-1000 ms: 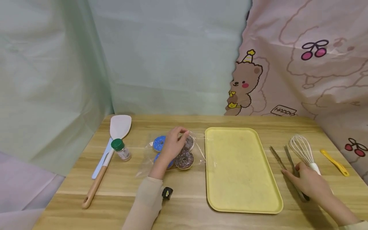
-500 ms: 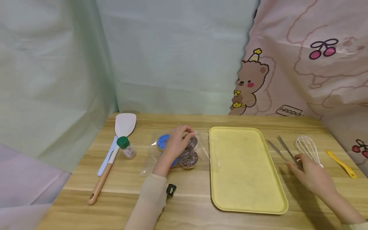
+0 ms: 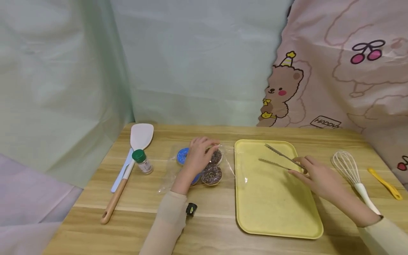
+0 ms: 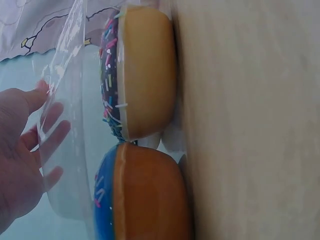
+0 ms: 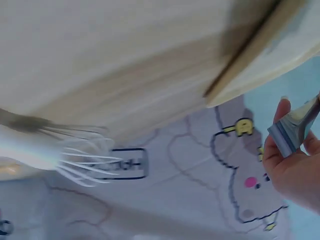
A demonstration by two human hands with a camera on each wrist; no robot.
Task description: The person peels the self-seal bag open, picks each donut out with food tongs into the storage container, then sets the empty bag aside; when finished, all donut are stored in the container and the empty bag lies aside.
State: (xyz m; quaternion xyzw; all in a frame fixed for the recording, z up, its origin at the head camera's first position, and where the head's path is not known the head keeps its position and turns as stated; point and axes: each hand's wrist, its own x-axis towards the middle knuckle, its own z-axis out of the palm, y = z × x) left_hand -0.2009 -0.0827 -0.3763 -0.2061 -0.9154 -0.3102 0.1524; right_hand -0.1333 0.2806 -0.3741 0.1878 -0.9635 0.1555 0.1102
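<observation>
My left hand (image 3: 198, 157) is over a clear plastic bag (image 3: 167, 182) of ring doughnuts. In the left wrist view, its thumb and fingers (image 4: 34, 97) hold up the clear film. Two chocolate doughnuts (image 3: 211, 174) with sprinkles lie right of the hand; a blue doughnut (image 3: 182, 156) is at its left and another blue one (image 3: 195, 180) is partly hidden beneath it. My right hand (image 3: 322, 179) grips metal tongs (image 3: 282, 153) above the yellow tray (image 3: 274, 212). The tongs' arms point left towards the bag, spread apart with nothing between them.
On the left lie a white spatula (image 3: 141, 136) with a wooden handle and a pale blue tool (image 3: 121, 173), beside a green-capped jar (image 3: 143, 163). Right of the tray are a white whisk (image 3: 347, 166) and a yellow utensil (image 3: 385, 183).
My right hand has lifted the tongs off the table beside the whisk and carried them left, over the tray. The left hand stays at the bag, and the head view has shifted slightly.
</observation>
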